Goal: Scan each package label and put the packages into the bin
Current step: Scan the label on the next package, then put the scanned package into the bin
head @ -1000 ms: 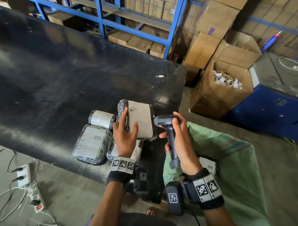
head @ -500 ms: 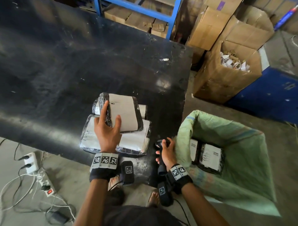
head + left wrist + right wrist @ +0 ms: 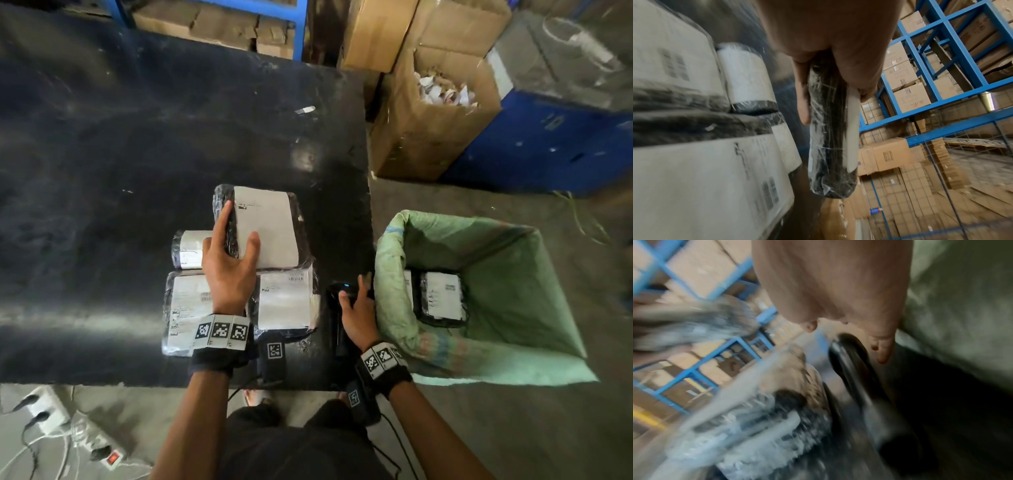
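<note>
My left hand (image 3: pixel 238 222) grips a black-wrapped package (image 3: pixel 267 226) with a white label, thumb on the label and fingers along its left edge. In the left wrist view this package (image 3: pixel 830 129) shows edge-on in that hand (image 3: pixel 834 104), lifted above the others. Three more labelled packages lie beneath: a large one (image 3: pixel 186 301), another (image 3: pixel 284 298) and a small roll (image 3: pixel 190 250). The dark scanner (image 3: pixel 337 318) lies on the black table (image 3: pixel 137 154) near its right edge. My right hand (image 3: pixel 351 287) rests over it with loosened fingers (image 3: pixel 881 350). The green bin (image 3: pixel 394 291) holds labelled packages (image 3: pixel 442 294).
An open cardboard box (image 3: pixel 428 137) of paper scraps and a blue container (image 3: pixel 548 144) stand beyond the bin. A power strip (image 3: pixel 96 442) with cables lies on the floor at lower left. Blue racking (image 3: pixel 941 73) full of cartons rises behind the table.
My right hand has lowered the scanner from in front of the label down onto the table beside the bin and loosened its hold. The left hand has kept the package raised.
</note>
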{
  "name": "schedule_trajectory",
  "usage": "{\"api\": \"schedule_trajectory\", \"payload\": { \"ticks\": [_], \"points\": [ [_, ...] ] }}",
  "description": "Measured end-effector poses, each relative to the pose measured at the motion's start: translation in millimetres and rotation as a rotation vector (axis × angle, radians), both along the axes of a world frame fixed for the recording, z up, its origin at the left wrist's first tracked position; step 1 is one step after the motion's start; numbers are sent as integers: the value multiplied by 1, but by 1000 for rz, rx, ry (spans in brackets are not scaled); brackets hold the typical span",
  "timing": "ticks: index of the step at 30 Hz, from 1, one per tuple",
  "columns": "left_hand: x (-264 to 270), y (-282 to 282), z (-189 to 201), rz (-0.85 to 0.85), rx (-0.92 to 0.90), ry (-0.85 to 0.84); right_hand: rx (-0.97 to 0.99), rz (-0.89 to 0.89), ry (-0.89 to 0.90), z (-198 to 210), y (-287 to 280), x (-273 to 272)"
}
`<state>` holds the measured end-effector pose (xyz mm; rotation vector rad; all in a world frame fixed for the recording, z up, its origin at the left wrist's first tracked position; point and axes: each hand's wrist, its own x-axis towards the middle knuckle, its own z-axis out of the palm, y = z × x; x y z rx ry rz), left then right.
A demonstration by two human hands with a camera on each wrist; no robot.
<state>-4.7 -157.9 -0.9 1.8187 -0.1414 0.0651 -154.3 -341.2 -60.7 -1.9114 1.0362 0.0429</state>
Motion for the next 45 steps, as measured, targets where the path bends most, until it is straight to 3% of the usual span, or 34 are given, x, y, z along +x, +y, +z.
{"api": "schedule_trajectory", "payload": {
  "ticks": [10,20,25,30,34,37,42,45],
  "points": [
    [-11,-68,15,-302,-130,68,-96,26,-462,104,-21,27],
    [-55,-141,41,-426,-348,162,-111,-105,-569,127,-69,-10],
    [-82,-181,44,-402,-361,165,-5,-131,-620,128,-108,-35],
    [-109,-223,43,-380,-211,204,27,-103,-538,120,-157,-63],
    [-122,-253,28,-520,264,309,89,-96,-359,103,-209,-79],
    [-135,-263,8,-445,621,110,27,-13,-162,87,-253,-85],
    [-163,-267,-43,-491,709,-99,-21,275,293,55,-310,-75],
    [-175,-267,-59,-486,763,-207,10,345,389,28,-331,-60]
  ]
}}
